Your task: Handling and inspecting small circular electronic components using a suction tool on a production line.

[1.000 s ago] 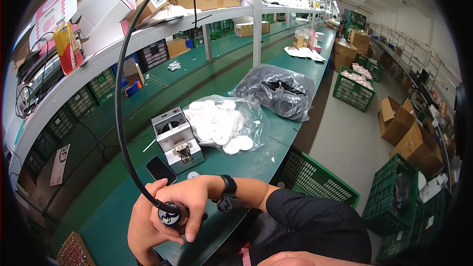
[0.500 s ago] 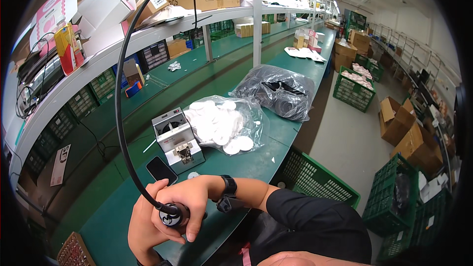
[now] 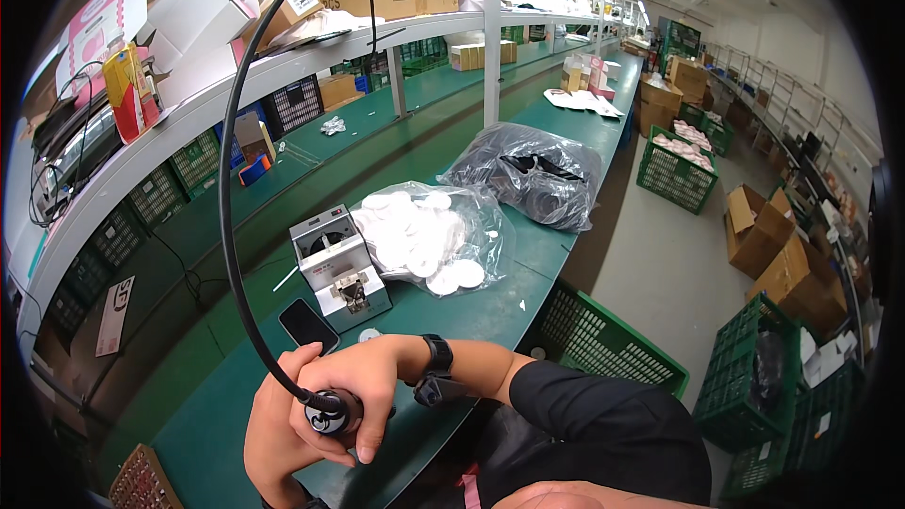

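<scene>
A black corded electric screwdriver (image 3: pixel 327 412) stands upright, its cable (image 3: pixel 229 217) rising from its top end. My right hand (image 3: pixel 370 382) is closed around its upper body, thumb bent down along the near side. On the other side my left hand (image 3: pixel 269 434) is wrapped in against it, its fingers overlapping the right hand. Both hands hide the tool's lower end and whatever lies beneath it. Just beyond them are a dark phone (image 3: pixel 308 325) and a small round white piece (image 3: pixel 370 335). A grey screw feeder (image 3: pixel 341 269) stands behind the phone.
Right of the feeder lies a clear bag of white discs (image 3: pixel 415 236), then a dark plastic-wrapped bundle (image 3: pixel 528 174). A green crate (image 3: pixel 613 344) sits below the bench's right edge. A shelf (image 3: pixel 203 85) with boxes runs at left. Brown cartons (image 3: pixel 801 287) stand on the floor.
</scene>
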